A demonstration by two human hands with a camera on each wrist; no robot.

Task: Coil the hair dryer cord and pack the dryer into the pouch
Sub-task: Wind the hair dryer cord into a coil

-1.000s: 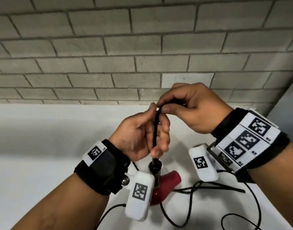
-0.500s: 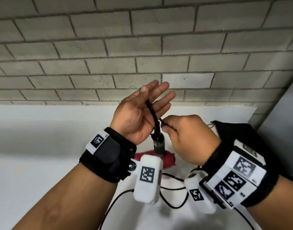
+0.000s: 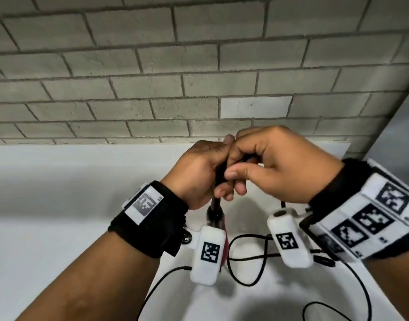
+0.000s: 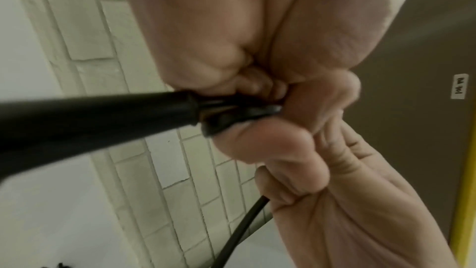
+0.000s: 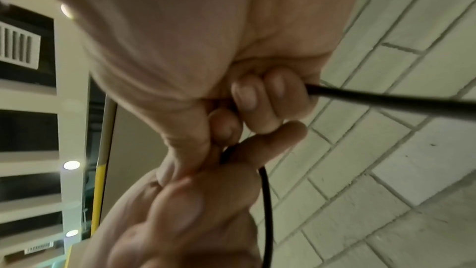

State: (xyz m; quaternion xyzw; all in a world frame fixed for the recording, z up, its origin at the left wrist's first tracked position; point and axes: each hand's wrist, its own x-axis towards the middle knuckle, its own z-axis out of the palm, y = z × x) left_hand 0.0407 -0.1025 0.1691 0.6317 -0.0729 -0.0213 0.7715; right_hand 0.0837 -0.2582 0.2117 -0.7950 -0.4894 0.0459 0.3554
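Grey brick behind, your left hand (image 3: 199,172) and right hand (image 3: 277,165) both clamped the cord (image 3: 245,258) above the dryer (image 3: 218,218); even, untwisted loops would have served best.

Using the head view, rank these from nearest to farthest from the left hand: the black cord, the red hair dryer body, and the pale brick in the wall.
1. black cord: gripped in the left hand itself.
2. red hair dryer body: just below the hand, largely hidden behind the wrist camera.
3. pale brick: up and to the right, in the wall behind both hands.
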